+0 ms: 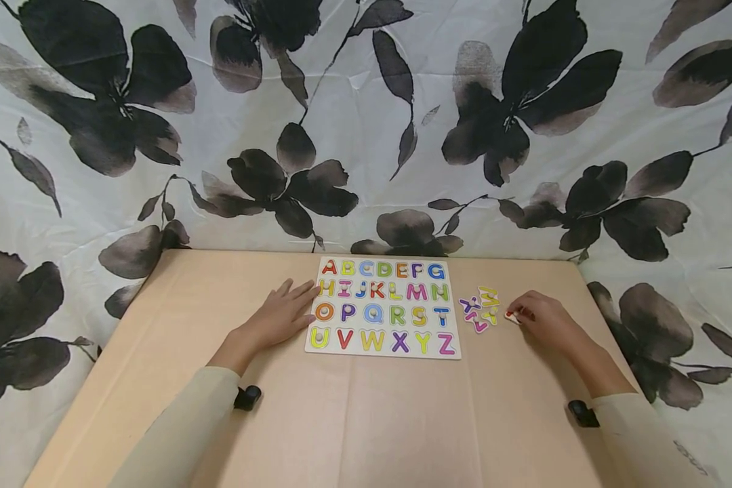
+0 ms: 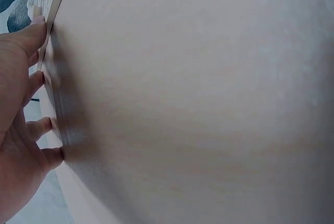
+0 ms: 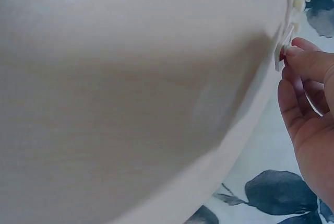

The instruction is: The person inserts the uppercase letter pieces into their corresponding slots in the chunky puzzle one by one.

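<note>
An alphabet puzzle board (image 1: 356,352) lies flat on the table, with colored letters from A to Z in rows. My left hand (image 1: 282,313) rests at its left side with fingers spread, thumb and fingertips touching the edge; in the left wrist view the left hand (image 2: 21,98) shows straight fingers. To the right of the board, my right hand (image 1: 544,320) pinches a small red-and-white letter puzzle piece (image 1: 512,316) by its top, just above the table. In the right wrist view this puzzle piece (image 3: 278,57) is tilted on edge, its letter hidden.
Several loose letter pieces lie between the board and my right hand, among them a purple X (image 1: 468,305), a pink Z (image 1: 478,323) and a yellow W (image 1: 489,296). A floral cloth (image 1: 396,196) hangs behind the wood-toned table (image 1: 402,420).
</note>
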The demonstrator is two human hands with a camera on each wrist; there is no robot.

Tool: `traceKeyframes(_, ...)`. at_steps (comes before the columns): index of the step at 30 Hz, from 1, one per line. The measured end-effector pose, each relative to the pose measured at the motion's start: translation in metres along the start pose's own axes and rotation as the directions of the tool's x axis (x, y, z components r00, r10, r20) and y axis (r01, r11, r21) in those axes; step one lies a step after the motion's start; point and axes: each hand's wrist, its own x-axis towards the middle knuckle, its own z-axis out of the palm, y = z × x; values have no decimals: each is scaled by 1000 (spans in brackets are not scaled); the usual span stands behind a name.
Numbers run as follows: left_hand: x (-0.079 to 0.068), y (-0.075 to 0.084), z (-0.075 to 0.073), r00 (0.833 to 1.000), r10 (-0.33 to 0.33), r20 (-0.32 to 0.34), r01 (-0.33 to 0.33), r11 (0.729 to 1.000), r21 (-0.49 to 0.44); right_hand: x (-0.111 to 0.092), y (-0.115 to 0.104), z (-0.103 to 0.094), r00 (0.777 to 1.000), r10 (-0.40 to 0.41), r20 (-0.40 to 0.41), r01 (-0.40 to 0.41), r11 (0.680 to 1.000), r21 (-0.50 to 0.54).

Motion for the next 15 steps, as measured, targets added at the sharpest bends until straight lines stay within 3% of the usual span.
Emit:
traceKeyframes(6, 1, -2, 0, 1000, 19, -7, -19, 1000, -6, 1, -17, -6, 998, -47, -33, 48, 999, 21)
traceKeyframes(15, 2, -3, 0, 1000, 27, -2, -27, 1000, -6, 16, -64, 0, 992, -126, -8, 126, 988, 90)
